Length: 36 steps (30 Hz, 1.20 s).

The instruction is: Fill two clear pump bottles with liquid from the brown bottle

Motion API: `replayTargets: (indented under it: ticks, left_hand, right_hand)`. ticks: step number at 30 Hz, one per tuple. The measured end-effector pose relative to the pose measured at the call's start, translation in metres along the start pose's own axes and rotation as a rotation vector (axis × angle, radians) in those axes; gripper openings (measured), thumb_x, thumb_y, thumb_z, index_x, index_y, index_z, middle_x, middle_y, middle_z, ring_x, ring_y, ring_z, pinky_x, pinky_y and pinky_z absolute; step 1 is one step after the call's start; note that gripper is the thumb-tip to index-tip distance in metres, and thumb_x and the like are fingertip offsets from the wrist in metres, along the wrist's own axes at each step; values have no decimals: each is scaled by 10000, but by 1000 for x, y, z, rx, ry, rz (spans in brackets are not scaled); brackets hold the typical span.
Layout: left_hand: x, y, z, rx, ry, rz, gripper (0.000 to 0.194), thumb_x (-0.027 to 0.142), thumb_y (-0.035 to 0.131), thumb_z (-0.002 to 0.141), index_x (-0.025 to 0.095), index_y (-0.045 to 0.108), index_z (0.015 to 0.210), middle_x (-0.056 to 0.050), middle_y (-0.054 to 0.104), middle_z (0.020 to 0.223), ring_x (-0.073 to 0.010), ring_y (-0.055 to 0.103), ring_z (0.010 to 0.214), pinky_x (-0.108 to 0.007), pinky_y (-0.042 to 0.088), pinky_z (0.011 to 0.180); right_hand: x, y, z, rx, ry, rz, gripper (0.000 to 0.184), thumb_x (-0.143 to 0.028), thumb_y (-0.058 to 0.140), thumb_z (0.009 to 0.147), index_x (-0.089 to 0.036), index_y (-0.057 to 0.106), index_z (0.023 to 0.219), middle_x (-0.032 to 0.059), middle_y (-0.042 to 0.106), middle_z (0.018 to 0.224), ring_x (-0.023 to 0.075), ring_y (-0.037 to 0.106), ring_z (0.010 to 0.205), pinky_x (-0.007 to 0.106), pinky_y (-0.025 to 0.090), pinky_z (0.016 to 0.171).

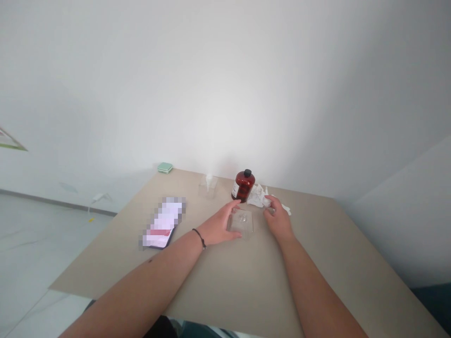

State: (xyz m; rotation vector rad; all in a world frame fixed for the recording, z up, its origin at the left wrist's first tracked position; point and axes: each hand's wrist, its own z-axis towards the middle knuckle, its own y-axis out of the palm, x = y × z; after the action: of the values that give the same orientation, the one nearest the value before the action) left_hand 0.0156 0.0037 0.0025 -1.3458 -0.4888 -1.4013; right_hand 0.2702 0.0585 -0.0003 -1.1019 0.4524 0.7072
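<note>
My left hand point(221, 224) is curved around the left side of a clear square block or box point(244, 221), fingers at its far edge and thumb at its near edge. A small clear blob shows on top of it; I cannot make out what it is. My right hand point(279, 218) is to the right of it, fingers curled with a gap between thumb and forefinger. Crumpled white tissue point(257, 196) lies just behind the right hand, which partly hides it. Whether they touch is unclear. A dark red-brown bottle point(243, 186) with a black cap stands upright behind the clear block.
A phone point(164, 223) with a lit, blurred screen lies at the left. Near the wall are a clear piece with a white nozzle-like tip point(209, 182) and a small green case point(165, 167). The white wall point(225, 94) borders the table's point(229, 286) far edge.
</note>
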Motion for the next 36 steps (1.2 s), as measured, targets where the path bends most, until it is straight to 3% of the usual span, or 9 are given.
replayTargets:
  ticks: [5, 9, 13, 17, 20, 26, 31, 36]
  left_hand:
    - [-1, 0, 0, -4, -1, -21, 1008, 253, 817, 706, 257, 227, 1523, -160, 426, 1472, -319, 463, 1346, -534, 336, 1163]
    - [-6, 0, -1, -12, -1, -27, 1013, 279, 813, 720, 261, 207, 1532, -159, 392, 1495, -323, 400, 1395, -537, 309, 1183]
    - [-13, 0, -3, -14, 18, -47, 1038, 379, 827, 724, 278, 190, 1537, -155, 323, 1546, -342, 316, 1452, -550, 291, 1192]
    - [-12, -2, -4, 24, 79, -28, 876, 423, 721, 835, 272, 206, 1527, -149, 306, 1558, -326, 304, 1460, -537, 304, 1187]
    - [-10, -4, -4, 132, 125, 22, 660, 390, 595, 927, 275, 280, 1495, -135, 376, 1510, -291, 367, 1415, -504, 364, 1149]
    - [-10, -10, 4, 546, 8, 277, 332, 257, 539, 923, 229, 538, 1253, -101, 586, 1199, -239, 558, 1106, -426, 503, 938]
    - [-8, -21, 9, 741, -1, 492, 318, 140, 558, 846, 223, 572, 1153, -84, 577, 1152, -264, 520, 1153, -480, 428, 1049]
    - [-14, -34, 12, 889, -44, 554, 456, 122, 611, 777, 217, 510, 1212, -102, 511, 1253, -294, 468, 1254, -503, 366, 1111]
  right_hand:
    - [-1, 1, 2, -16, 5, -150, 488, -205, 477, 789, -202, 603, 1260, 105, 671, 1232, 260, 635, 1036, 449, 459, 965]
    - [-9, 3, 1, -40, 46, -338, 390, -321, 467, 893, -248, 627, 1241, 109, 660, 1236, 303, 584, 1173, 553, 323, 1074]
    - [-15, 5, -2, -67, 35, -459, 361, -377, 455, 938, -290, 627, 1243, 95, 650, 1216, 285, 575, 1182, 564, 254, 1109]
    - [-18, 5, -4, -98, 35, -531, 356, -396, 442, 951, -306, 629, 1240, 93, 642, 1173, 277, 578, 1154, 579, 228, 1108]
    - [-20, 6, -4, -109, 40, -565, 364, -408, 444, 950, -310, 629, 1247, 97, 630, 1170, 284, 571, 1150, 580, 216, 1108]
    - [-22, 7, -4, -147, 64, -597, 402, -422, 434, 948, -326, 601, 1302, 95, 616, 1195, 292, 547, 1159, 558, 208, 1103]
    - [-24, 8, -4, -168, 71, -630, 436, -443, 420, 948, -333, 571, 1343, 100, 597, 1235, 298, 536, 1173, 561, 197, 1105]
    - [-26, 7, -4, -189, 57, -641, 476, -451, 419, 951, -357, 504, 1411, 104, 561, 1313, 302, 519, 1217, 576, 190, 1111]
